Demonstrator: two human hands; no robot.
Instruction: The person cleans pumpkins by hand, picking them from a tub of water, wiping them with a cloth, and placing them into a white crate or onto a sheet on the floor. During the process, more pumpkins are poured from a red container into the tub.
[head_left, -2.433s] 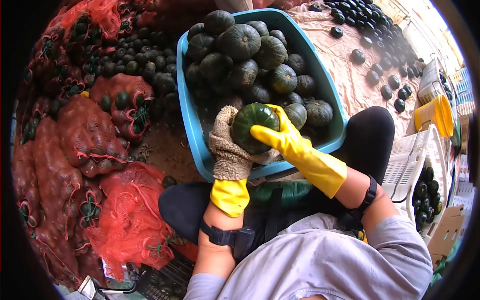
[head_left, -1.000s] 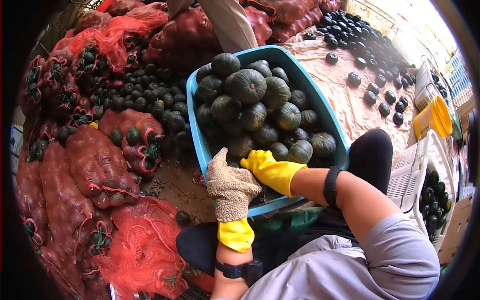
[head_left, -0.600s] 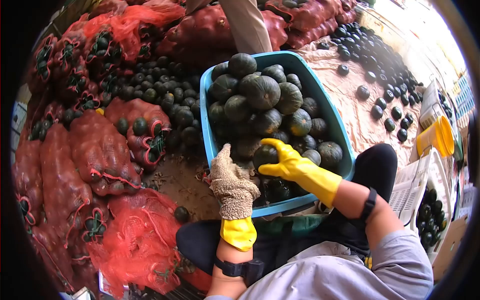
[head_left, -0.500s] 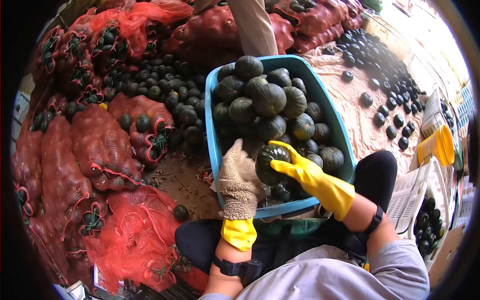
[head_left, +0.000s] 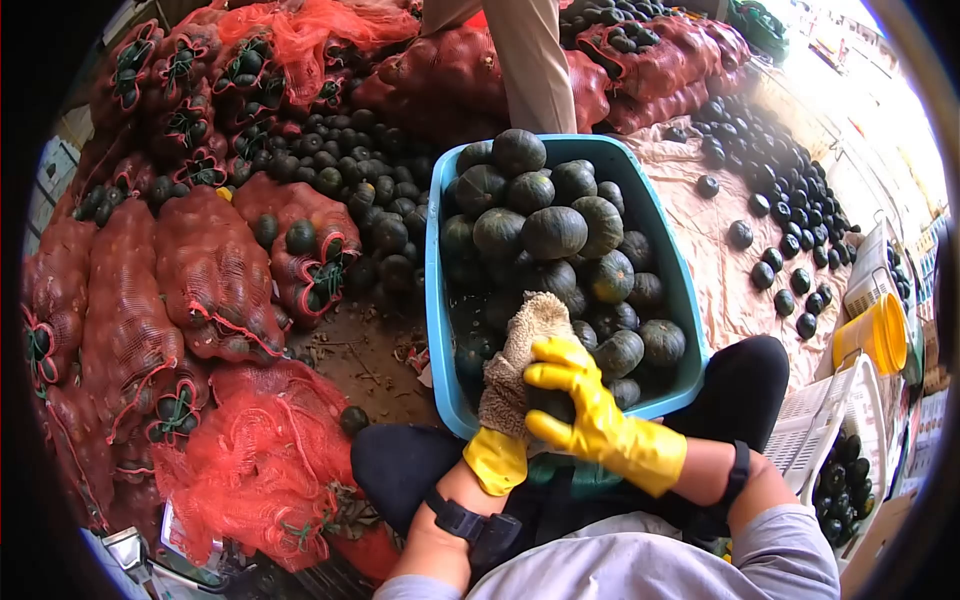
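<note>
A brown, fuzzy cloth mitt [head_left: 515, 370] covers my left hand [head_left: 532, 325] over a yellow rubber glove. Its fingers are hidden inside, and the mitt lies against the left side of a dark green kabocha squash [head_left: 552, 402]. My right hand [head_left: 585, 405], in a yellow rubber glove, grips this squash from the right with curved fingers. Much of the squash is hidden between the two hands. Both hands are over the near end of a blue plastic tub [head_left: 436, 300], where many more kabocha squashes [head_left: 553, 232] are heaped.
Red mesh sacks [head_left: 215, 270] of squashes line the left and back. A loose red mesh bag [head_left: 250, 455] lies near my knee. Someone's trouser leg [head_left: 535, 65] stands behind the tub. Squashes [head_left: 740, 235] lie on a pale sheet, near a yellow bucket [head_left: 872, 335] and white crate [head_left: 800, 420].
The held squash has come down and nearer my body, with both hands around it. The mitt has shifted right against it. My view has shifted slightly.
</note>
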